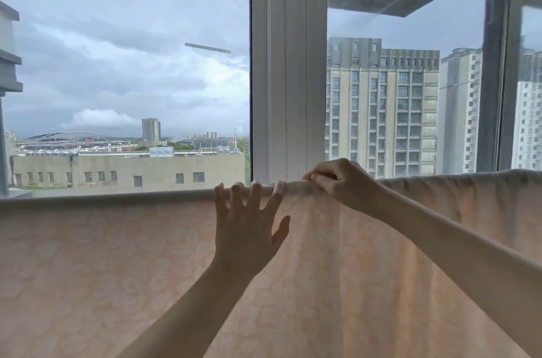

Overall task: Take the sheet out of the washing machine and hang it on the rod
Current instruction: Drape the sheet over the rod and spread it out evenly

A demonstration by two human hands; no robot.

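Note:
A pale peach sheet (pixel 117 264) with a faint flower pattern hangs draped across the whole width of the view, its top fold lying over the rod, which is hidden under the cloth. My left hand (pixel 246 228) is held up flat against the sheet, fingers straight and spread, fingertips at the top fold. My right hand (pixel 337 181) reaches in from the right and pinches the bunched top fold of the sheet between thumb and curled fingers. The cloth wrinkles downward below that pinch. No washing machine is in view.
Right behind the sheet stands a large window with a white centre frame post (pixel 289 70) and a grey frame post (pixel 495 79) at the right. Outside are tall apartment blocks (pixel 381 111) and a cloudy sky.

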